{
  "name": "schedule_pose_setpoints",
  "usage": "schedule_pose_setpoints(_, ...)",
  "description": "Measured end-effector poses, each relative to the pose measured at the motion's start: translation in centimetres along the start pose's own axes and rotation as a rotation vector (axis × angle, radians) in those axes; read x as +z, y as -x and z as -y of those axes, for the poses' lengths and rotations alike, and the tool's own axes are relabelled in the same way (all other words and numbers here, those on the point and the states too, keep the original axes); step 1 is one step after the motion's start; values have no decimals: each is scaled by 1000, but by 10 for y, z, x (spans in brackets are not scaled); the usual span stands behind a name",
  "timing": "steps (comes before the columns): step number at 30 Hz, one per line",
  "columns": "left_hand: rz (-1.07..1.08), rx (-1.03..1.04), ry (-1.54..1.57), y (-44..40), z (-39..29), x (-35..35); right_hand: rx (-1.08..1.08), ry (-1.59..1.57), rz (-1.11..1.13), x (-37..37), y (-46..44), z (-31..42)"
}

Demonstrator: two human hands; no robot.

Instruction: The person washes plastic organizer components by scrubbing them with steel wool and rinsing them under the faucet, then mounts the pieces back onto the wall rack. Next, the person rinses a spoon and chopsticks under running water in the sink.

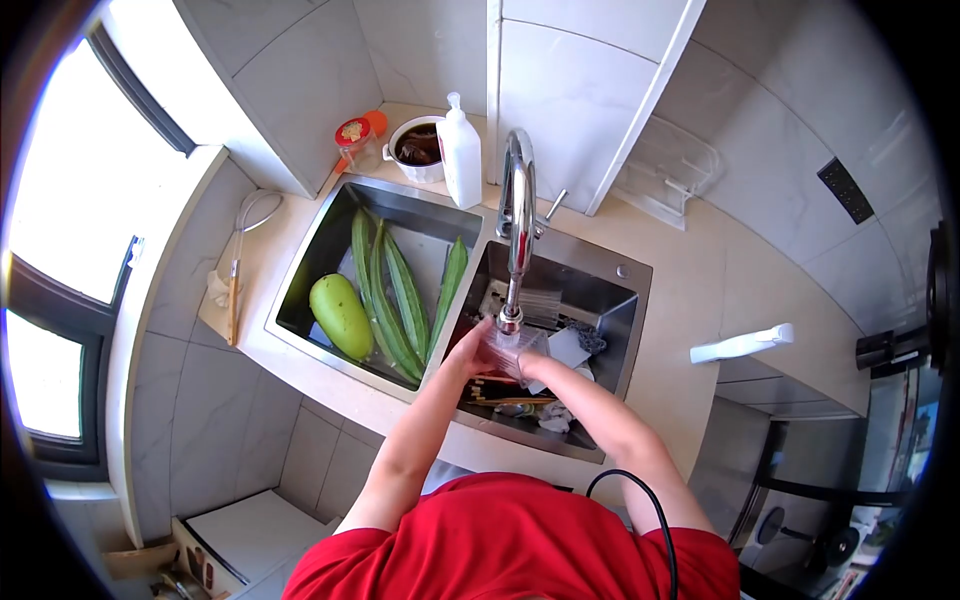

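Over the right sink basin point(637, 345), my left hand point(472, 348) and my right hand point(533, 368) grip a clear plastic container point(507, 352) from both sides. It sits right under the chrome faucet point(520, 215), whose spout end touches or nearly touches the hands from this view. Below and around them in the basin lie a white flat piece point(569, 348), a dark mesh scrubber point(590, 338), several chopsticks point(488, 390) and a crumpled whitish item point(555, 415). My fingertips are partly hidden by the container and the spout.
The left basin point(295, 300) holds a light green gourd point(341, 317) and several long ridged gourds point(403, 290). Behind stand a white pump bottle point(460, 160), a white pot point(418, 165) with dark contents and a red-lidded jar point(357, 143). A whisk point(238, 260) lies left, a white handled object point(742, 343) right.
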State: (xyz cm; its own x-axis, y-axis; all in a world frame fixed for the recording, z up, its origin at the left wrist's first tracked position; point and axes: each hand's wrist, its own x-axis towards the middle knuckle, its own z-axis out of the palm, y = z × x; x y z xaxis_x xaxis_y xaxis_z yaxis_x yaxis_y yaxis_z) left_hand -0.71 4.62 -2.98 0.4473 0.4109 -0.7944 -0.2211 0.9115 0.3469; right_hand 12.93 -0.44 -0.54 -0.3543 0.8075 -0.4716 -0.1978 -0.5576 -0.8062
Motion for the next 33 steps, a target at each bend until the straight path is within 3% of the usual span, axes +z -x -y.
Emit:
schedule_pose_setpoints(2, 310, -104, 52, -8, 0, -15, 19, 56, 23, -2, 2, 5)
schedule_pose_setpoints(4, 329, -88, 10, 27, -10, 0, 34, 111, 54, -2, -1, 14)
schedule_pose_setpoints(5, 359, 19, 5, 25, -4, -2, 102, -208, 94, -6, 1, 21)
schedule_pose_setpoints(6, 390, 125, 2, 25, 1, -1, 103, -209, 94, -7, -4, 21)
schedule_pose_setpoints(8, 409, 139, 5, 24, 2, -4, 31, -557, 120, -4, -12, 17)
schedule_pose_setpoints(10, 444, 193, 51, 24, 0, -3, 0, -512, 134, 3, -6, 17)
schedule_pose_setpoints(12, 469, 184, 91, 23, -2, -3, -148, -306, 87, 14, 0, 13)
schedule_pose_setpoints(13, 441, 192, 59, 20, -2, -4, -412, 357, -35, 10, -6, 0)
schedule_pose_setpoints(14, 413, 200, 28, 18, -1, -5, -411, 356, -37, -1, -7, -10)
schedule_pose_setpoints(16, 387, 169, 34, 17, 0, -7, -241, 870, -61, -3, 7, 2)
schedule_pose_setpoints(18, 274, 168, -29, 16, 3, -6, -286, 861, -66, -6, 3, -5)
schedule_pose_setpoints(21, 171, 147, -98, 12, 5, -9, -125, 1034, -229, 2, 0, -3)
schedule_pose_setpoints(22, 123, 123, -110, 13, 3, -9, -188, 589, -77, 3, -6, -2)
schedule_pose_setpoints(23, 213, 86, -35, 5, 5, -14, -242, 140, 71, 4, -12, 1)
schedule_pose_setpoints(24, 210, 87, -36, 6, 7, -14, -112, -67, 93, 7, -12, 8)
schedule_pose_setpoints(26, 323, 64, 118, 7, 13, -12, -305, 535, 41, -2, -14, 5)
schedule_pose_setpoints(27, 321, 66, 119, 10, 16, -13, -306, 535, 44, -1, -4, 15)
schedule_pose_setpoints(29, 335, 63, 178, 16, 25, -14, 30, 1121, -41, 14, 31, 55)
schedule_pose_setpoints(30, 344, 61, 207, 20, 27, -13, 28, 1125, -42, 19, 43, 62)
schedule_pose_setpoints(31, 218, 11, 200, 27, 25, -16, -212, 1064, -61, 26, 56, 60)
schedule_pose_setpoints(32, 219, 10, 198, 32, 25, -13, -450, 992, -80, 30, 65, 56)
schedule_pose_setpoints(33, 285, 50, 236, 31, 28, -16, -699, 1150, -102, 35, 67, 52)
